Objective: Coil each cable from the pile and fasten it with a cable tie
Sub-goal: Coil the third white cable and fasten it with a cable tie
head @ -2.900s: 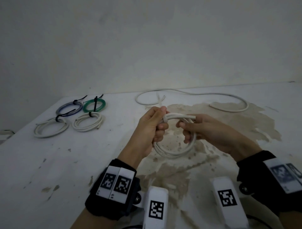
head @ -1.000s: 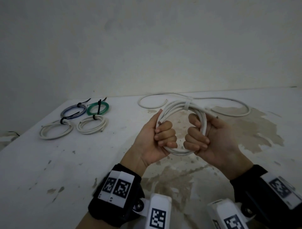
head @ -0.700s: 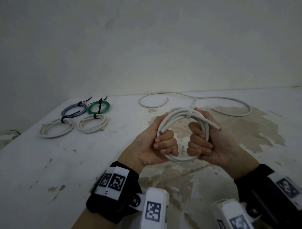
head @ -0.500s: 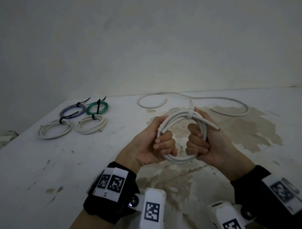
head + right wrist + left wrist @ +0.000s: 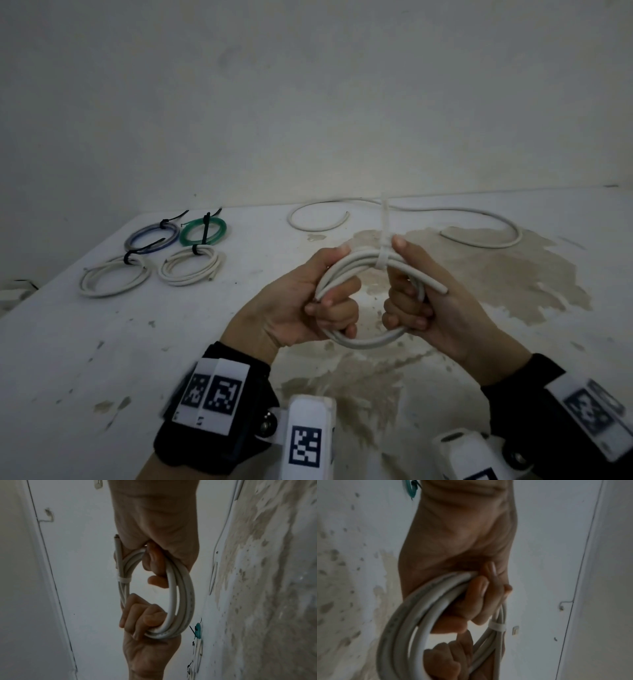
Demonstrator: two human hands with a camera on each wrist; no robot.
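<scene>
Both hands, left hand (image 5: pixel 301 305) and right hand (image 5: pixel 435 308), clench the white coil (image 5: pixel 363 270); if either grip slackens before the cable tie (image 5: pixel 383 253) is cinched, the loops could spring apart.

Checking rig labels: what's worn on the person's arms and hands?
Hands bare: left hand, right hand. Each wrist carries a black wristband with white plates printed with black square markers. White camera housings with similar markers sit beneath the wrists.
</scene>
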